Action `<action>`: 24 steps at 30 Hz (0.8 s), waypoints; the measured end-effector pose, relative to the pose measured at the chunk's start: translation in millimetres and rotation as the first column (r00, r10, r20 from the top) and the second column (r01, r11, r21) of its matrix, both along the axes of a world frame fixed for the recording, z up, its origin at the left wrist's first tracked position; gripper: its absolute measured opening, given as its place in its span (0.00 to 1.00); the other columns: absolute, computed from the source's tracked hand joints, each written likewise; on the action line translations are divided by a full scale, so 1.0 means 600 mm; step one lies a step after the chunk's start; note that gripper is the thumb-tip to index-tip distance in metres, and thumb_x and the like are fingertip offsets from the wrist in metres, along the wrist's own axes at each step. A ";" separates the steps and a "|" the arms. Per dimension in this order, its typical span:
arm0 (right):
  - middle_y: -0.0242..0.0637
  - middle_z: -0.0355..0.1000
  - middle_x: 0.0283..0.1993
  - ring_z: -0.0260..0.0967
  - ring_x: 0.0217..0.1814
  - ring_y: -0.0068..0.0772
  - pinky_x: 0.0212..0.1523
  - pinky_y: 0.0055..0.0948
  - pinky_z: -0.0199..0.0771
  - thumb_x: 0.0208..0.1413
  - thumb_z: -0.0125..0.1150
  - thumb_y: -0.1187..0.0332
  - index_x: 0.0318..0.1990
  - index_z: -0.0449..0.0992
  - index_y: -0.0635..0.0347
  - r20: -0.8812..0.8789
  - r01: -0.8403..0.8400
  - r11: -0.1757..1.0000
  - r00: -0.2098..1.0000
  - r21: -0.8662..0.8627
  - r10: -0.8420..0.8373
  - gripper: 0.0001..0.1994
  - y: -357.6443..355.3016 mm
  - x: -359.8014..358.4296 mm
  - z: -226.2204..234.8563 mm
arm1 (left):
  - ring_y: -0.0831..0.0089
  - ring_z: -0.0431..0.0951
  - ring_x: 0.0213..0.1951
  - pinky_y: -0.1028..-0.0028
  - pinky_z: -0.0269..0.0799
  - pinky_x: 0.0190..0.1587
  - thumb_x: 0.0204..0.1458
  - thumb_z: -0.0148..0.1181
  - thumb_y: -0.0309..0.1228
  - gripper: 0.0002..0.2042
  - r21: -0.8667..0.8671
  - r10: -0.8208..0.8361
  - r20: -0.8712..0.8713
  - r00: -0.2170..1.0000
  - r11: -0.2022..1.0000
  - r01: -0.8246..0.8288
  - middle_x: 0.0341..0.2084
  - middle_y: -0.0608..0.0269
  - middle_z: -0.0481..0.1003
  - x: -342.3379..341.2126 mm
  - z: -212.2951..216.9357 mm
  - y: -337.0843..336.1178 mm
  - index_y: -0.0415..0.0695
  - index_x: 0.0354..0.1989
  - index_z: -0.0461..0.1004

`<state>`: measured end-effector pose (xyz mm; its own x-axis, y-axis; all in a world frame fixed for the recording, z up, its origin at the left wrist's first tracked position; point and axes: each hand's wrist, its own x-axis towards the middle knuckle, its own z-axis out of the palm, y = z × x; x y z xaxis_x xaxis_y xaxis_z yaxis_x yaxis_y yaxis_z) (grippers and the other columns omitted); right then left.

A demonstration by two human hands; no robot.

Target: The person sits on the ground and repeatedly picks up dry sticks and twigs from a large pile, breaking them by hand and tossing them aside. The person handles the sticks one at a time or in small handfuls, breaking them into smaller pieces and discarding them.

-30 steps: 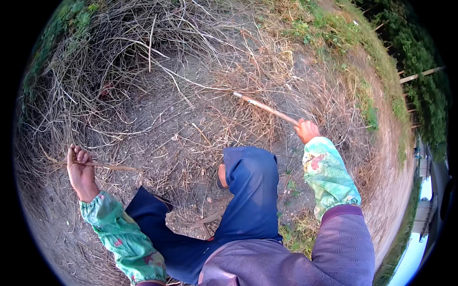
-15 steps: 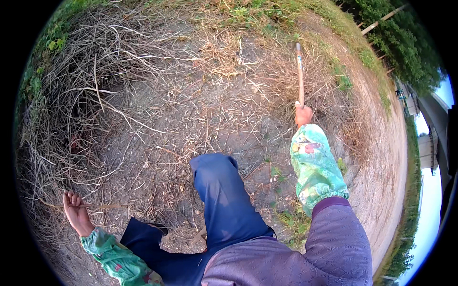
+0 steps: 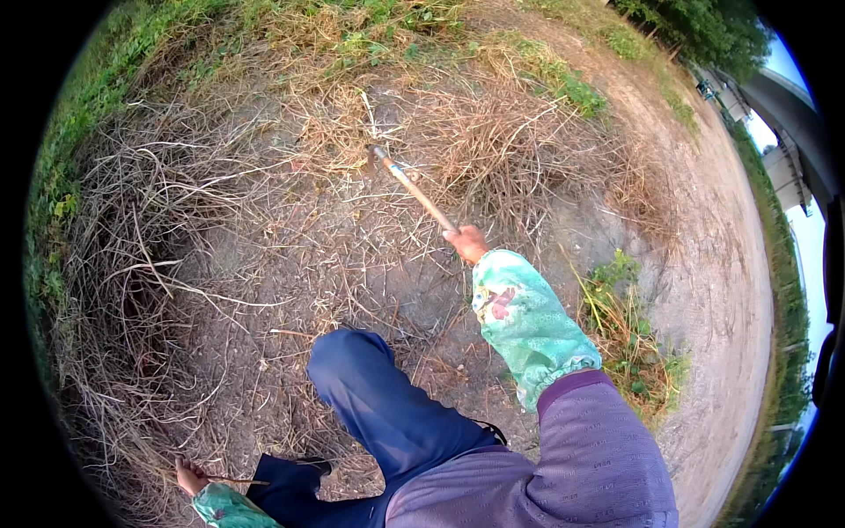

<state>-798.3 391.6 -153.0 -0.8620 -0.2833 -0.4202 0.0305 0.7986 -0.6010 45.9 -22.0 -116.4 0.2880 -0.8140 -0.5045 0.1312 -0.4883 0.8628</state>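
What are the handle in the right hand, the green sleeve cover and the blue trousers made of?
The handle is probably wood: tan, straight, fairly smooth. Its dark tip might be metal, but it's too small to tell. The green sleeve cover looks like thin printed cloth, puffy with a gathered cuff. The blue trousers seem smooth, soft fabric, because they drape and fold.

Right hand: gripping, ahead and right of the raised knee
Right arm: stretched forward, right of the knee
Left hand: fingers curled, left of the knee
Left forearm: left of the knee, partly out of view
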 end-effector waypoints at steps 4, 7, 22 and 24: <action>0.55 0.78 0.39 0.77 0.45 0.57 0.45 0.47 0.75 0.54 0.62 0.47 0.42 0.81 0.65 -0.276 0.388 0.877 0.909 0.284 -0.313 0.26 0.250 -0.127 0.042 | 0.82 0.56 0.12 0.78 0.47 0.11 0.60 0.57 0.42 0.13 -0.011 0.014 0.140 0.990 1.000 -0.013 0.15 0.75 0.61 0.025 -0.002 0.008 0.50 0.28 0.68; 0.58 0.78 0.41 0.77 0.48 0.57 0.48 0.47 0.76 0.54 0.61 0.47 0.42 0.82 0.64 -0.345 0.391 0.835 0.901 0.388 -0.261 0.25 0.367 -0.175 0.082 | 0.82 0.55 0.11 0.78 0.45 0.11 0.60 0.57 0.45 0.15 0.038 -0.008 0.210 0.978 0.999 0.000 0.14 0.73 0.62 0.042 -0.005 0.007 0.50 0.27 0.67; 0.31 0.65 0.23 0.65 0.19 0.26 0.19 0.30 0.67 0.67 0.53 0.51 0.35 0.67 0.57 0.615 0.622 0.161 0.783 -0.766 -0.099 0.18 0.209 0.003 0.089 | 0.79 0.54 0.10 0.77 0.47 0.11 0.59 0.56 0.46 0.17 0.058 -0.034 0.191 0.981 0.998 0.023 0.11 0.74 0.58 0.017 0.035 0.042 0.52 0.22 0.64; 0.31 0.65 0.21 0.66 0.20 0.27 0.21 0.28 0.69 0.66 0.52 0.50 0.34 0.68 0.58 0.338 0.501 0.432 0.851 -0.750 -0.401 0.19 0.203 0.017 0.122 | 0.79 0.54 0.11 0.77 0.48 0.11 0.59 0.56 0.45 0.17 0.125 -0.026 0.179 0.984 0.992 0.003 0.11 0.74 0.58 0.010 0.021 0.046 0.52 0.22 0.65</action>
